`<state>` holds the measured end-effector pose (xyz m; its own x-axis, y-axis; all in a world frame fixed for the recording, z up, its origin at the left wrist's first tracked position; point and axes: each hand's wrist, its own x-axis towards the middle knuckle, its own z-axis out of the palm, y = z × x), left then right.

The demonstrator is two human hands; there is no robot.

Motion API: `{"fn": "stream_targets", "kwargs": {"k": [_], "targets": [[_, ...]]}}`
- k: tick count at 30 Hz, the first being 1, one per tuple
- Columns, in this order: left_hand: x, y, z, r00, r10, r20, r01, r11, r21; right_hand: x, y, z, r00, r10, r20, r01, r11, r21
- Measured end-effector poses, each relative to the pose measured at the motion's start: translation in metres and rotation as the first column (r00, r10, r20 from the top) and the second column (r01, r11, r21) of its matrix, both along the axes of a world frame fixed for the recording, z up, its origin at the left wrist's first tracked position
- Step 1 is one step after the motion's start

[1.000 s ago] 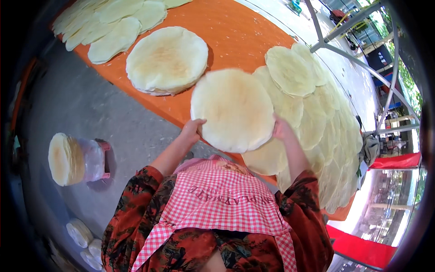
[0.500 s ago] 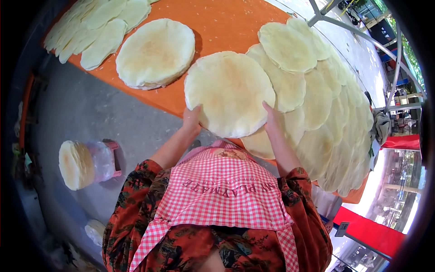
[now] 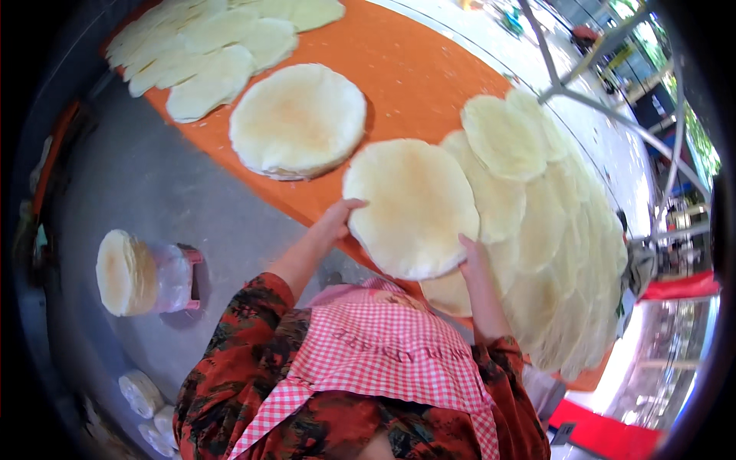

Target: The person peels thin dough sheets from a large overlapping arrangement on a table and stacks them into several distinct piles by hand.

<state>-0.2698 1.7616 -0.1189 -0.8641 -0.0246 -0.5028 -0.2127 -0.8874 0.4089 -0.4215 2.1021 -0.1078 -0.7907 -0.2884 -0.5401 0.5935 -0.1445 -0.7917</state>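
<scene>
Flatbread [image 3: 412, 207], one round, layers beneath unclear, at near edge of orange surface [image 3: 418, 65]. I count one stack [image 3: 297, 116] left of it, one far-left spread [image 3: 218, 47], one right spread [image 3: 546, 238]. Left hand [image 3: 336, 220] grips left rim, right hand [image 3: 474, 259] near-right rim; both forearms [image 3: 299, 259] extended forward.

Most fingers [image 3: 353, 204] hidden under held flatbread [image 3: 411, 208]; upper-left flatbreads [image 3: 217, 47] cut off by top edge
</scene>
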Motion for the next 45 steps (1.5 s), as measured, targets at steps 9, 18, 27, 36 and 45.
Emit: {"fn": "stream_targets", "kwargs": {"k": [9,18,27,36,45], "targets": [[0.016,-0.019,0.092,0.961,0.146,-0.237,-0.178,0.977,-0.118,0.000,-0.046,0.116,0.904,0.079,-0.420,-0.003,0.984,0.179],[0.042,-0.205,0.228,0.918,0.263,-0.296,-0.383,0.782,-0.492,-0.010,-0.247,0.207,0.850,0.041,-0.525,-0.140,0.979,-0.151],[0.057,-0.300,0.241,0.933,0.249,-0.261,-0.360,0.690,-0.627,0.012,-0.325,0.205,0.867,0.083,-0.491,-0.251,0.924,-0.288],[0.071,-0.279,0.143,0.973,0.226,0.038,-0.152,0.760,-0.632,0.026,-0.275,0.027,0.931,0.310,0.190,-0.203,0.877,-0.435],[0.066,-0.284,0.148,0.993,0.067,0.095,-0.022,0.913,-0.407,0.016,-0.282,0.036,0.946,0.298,0.130,-0.254,0.927,-0.277]]}}
